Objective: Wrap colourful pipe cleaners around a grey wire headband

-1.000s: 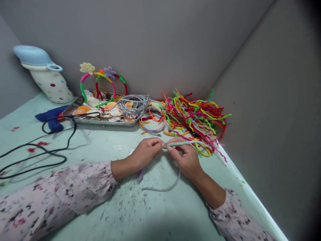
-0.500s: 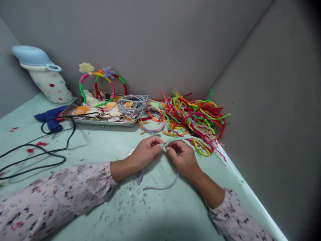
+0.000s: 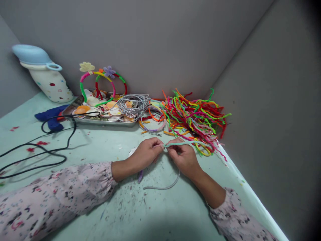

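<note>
My left hand and my right hand meet above the table, fingertips pinched close together. A mint green pipe cleaner runs from between the fingertips out over my right hand to the right. Bare grey wire hangs below my right hand and curves left across the table. Out from under my left hand pokes a purple fuzzy end. A little pale pink fuzz shows at the left fingertips. The wire inside the grip is hidden by my fingers.
Behind my hands lie a heap of bright pipe cleaners and a coil of grey wire. A metal tray holds shells and two flowered hoops. At left are a blue glue gun, its black cord and a bottle.
The mint pipe cleaner's free length has swung from an arch to a lower, straighter line over my right hand. Both hands stay nearly in place.
</note>
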Available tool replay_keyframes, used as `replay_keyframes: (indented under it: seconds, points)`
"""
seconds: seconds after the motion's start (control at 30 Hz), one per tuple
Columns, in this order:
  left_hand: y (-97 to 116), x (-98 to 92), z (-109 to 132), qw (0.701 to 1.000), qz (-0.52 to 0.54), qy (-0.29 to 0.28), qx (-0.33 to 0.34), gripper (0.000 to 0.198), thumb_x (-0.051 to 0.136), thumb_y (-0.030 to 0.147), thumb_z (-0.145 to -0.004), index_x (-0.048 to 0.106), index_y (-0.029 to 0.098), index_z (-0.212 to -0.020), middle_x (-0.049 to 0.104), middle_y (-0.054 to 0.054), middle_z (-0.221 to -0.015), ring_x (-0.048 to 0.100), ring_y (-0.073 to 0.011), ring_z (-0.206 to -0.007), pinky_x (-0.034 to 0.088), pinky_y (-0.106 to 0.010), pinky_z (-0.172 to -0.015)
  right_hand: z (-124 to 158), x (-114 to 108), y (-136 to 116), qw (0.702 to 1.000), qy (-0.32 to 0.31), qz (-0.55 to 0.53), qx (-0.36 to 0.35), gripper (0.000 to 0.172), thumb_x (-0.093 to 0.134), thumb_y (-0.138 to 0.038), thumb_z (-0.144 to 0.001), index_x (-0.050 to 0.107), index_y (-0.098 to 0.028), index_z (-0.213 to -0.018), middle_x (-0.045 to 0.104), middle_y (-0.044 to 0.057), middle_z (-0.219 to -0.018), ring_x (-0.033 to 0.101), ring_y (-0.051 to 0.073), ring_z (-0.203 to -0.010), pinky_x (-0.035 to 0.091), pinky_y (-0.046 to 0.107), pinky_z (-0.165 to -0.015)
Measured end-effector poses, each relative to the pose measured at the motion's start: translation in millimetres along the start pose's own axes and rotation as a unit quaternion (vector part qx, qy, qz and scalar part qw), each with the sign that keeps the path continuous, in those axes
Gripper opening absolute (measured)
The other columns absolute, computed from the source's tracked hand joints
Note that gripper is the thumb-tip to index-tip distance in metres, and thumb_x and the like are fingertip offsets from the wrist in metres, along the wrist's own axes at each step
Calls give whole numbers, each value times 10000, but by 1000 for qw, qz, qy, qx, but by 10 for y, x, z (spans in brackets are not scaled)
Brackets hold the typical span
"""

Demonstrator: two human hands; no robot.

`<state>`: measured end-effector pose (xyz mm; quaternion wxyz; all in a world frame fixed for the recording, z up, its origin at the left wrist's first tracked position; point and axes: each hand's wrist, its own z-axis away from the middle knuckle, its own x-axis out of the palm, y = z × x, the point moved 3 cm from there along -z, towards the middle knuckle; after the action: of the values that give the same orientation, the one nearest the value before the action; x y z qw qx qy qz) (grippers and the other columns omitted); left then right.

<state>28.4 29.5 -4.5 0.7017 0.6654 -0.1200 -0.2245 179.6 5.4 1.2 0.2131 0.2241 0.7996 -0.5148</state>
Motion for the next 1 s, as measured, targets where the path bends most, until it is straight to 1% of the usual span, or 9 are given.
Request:
replay_keyframes:
  seconds: [0.3, 0.43, 0.53, 0.67, 0.7, 0.77, 0.87, 0.93, 1.0]
  points:
    - [-31, -3, 2, 1000, 9, 7, 3, 132, 485, 277, -799, 543, 166, -755, 441, 69, -466, 375, -70, -409, 283, -195, -444, -11, -33, -65, 996, -7, 11, -87, 157, 560, -69, -751, 647, -195, -786, 602, 22, -743, 577, 171, -737, 457, 300, -694]
    - [-3, 0, 7, 999, 30, 10, -8, 126, 499, 269, -792, 541, 160, -747, 427, 72, -446, 354, -64, -393, 268, -191, -427, -9, -47, -64, 991, -17, 29, -129, 149, 568, -90, -769, 655, -193, -834, 603, 40, -771, 580, 177, -742, 470, 308, -679]
    - [0, 3, 2, 998, 51, 9, -18, 126, 501, 273, -792, 533, 161, -743, 424, 71, -433, 350, -64, -385, 256, -188, -412, -3, -54, -69, 987, -34, 34, -154, 187, 544, -93, -794, 659, -199, -896, 604, 55, -817, 590, 176, -769, 487, 306, -686]
    - [-17, -1, -9, 998, 61, 1, -20, 128, 502, 279, -792, 536, 161, -756, 427, 70, -440, 352, -63, -387, 248, -183, -405, 10, -77, -89, 985, -41, 37, -166, 231, 518, -81, -792, 659, -206, -925, 617, 65, -860, 597, 180, -804, 495, 313, -713]
    - [-17, -2, -10, 998, 57, -5, -18, 130, 505, 280, -791, 541, 159, -761, 427, 69, -446, 356, -64, -390, 252, -183, -405, 12, -85, -89, 986, -37, 30, -161, 220, 521, -88, -789, 659, -205, -915, 621, 63, -854, 596, 181, -802, 494, 315, -712]
    - [-6, 0, -6, 999, 45, -18, -9, 140, 514, 288, -787, 550, 155, -768, 431, 67, -465, 366, -65, -401, 268, -183, -409, 8, -93, -70, 992, -32, 3, -123, 165, 533, -121, -793, 655, -203, -869, 622, 50, -811, 593, 178, -771, 488, 307, -686]
    - [21, 8, 14, 999, 18, -38, 4, 159, 517, 309, -789, 558, 155, -775, 445, 62, -504, 380, -66, -425, 286, -182, -421, -9, -78, 1, 996, -37, -75, -15, 83, 556, -210, -808, 638, -197, -813, 614, 25, -743, 582, 153, -675, 475, 266, -601]
    - [33, 13, 29, 999, 4, -42, 7, 168, 514, 318, -793, 559, 157, -779, 443, 61, -517, 376, -67, -435, 281, -182, -424, -22, -57, 45, 988, -45, -136, 55, 97, 578, -275, -803, 622, -189, -800, 606, 9, -695, 565, 133, -604, 458, 240, -541]
    - [38, 17, 39, 999, -6, -43, 8, 169, 514, 320, -794, 560, 158, -779, 433, 64, -520, 366, -67, -438, 270, -184, -422, -35, -38, 70, 977, -59, -179, 103, 140, 595, -321, -788, 607, -183, -767, 585, -11, -616, 533, 119, -532, 431, 224, -489]
